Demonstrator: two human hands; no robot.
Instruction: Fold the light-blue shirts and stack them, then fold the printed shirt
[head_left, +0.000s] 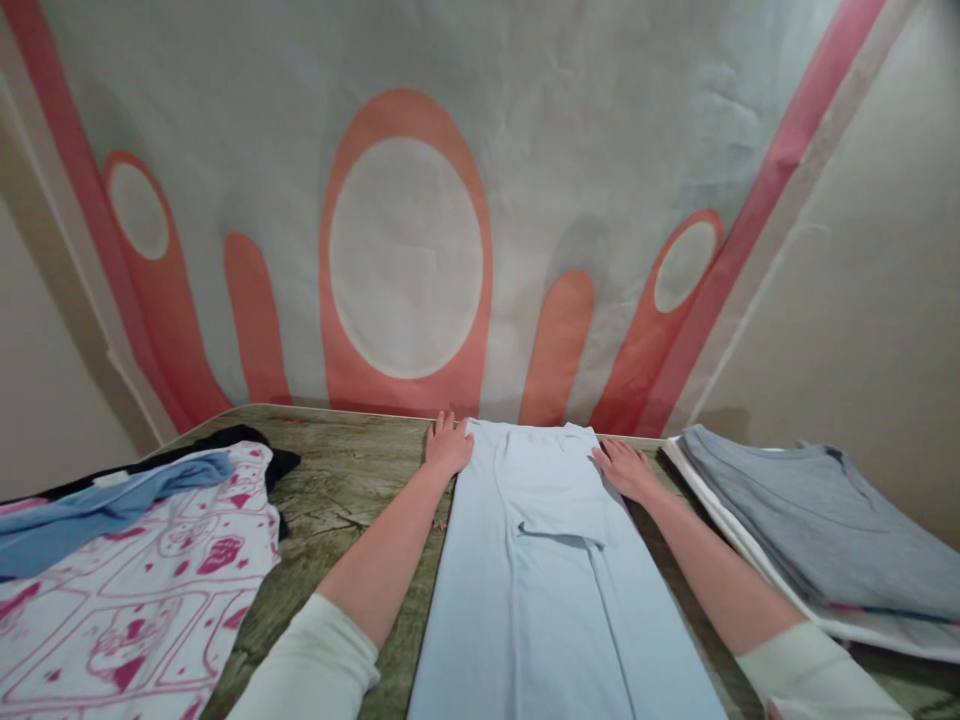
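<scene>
I observe left grip [448, 447] and right grip [628, 470] unclenched, edging the pale-blue garment [559, 630], lower centre: laid straight, lengthwise fold not yet made.

Middle garment [555, 600]: smooth, matt cloth

Setting: indoors; whether a home or a workroom cannot be told.
Backdrop [637, 120]: large gray printed sheet, slightly wrinkled, with orange ovals and rounded bars, edged in pinkish red.
Side wall [885, 320]: plain, grayish beige, at right.
Tabletop [337, 455]: weathered wood-grain pattern, its far edge close to the backdrop.
Laid on it: pale-blue garment [480, 640] midway, pink-printed white garment [150, 630] left, gray T-shirt [795, 530] right.
</scene>
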